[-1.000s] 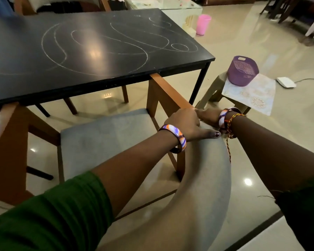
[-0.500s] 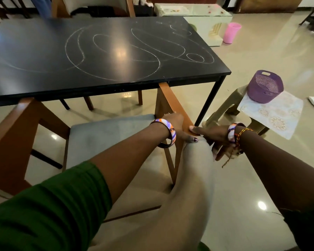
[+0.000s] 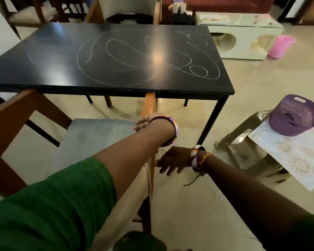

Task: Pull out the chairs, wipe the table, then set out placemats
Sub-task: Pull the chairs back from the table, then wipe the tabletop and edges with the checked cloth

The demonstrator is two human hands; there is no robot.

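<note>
Grasped at its right wooden armrest, the chair [image 3: 98, 134] is held by the left hand [image 3: 145, 122], fingers curled over the rail. Right hand [image 3: 172, 160] is placed lower on the same side; its grip cannot be told, apparently loose. Chair sits just near of the black table [image 3: 62, 69], chalk-marked. Placemat [image 3: 295, 156] lies on a stool [image 3: 246, 127], right.

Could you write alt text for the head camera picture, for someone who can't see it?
Two hands, left hand and right hand, grip a wooden chair at a chalk-marked black table. A purple basket sits on a stool at right.
</note>
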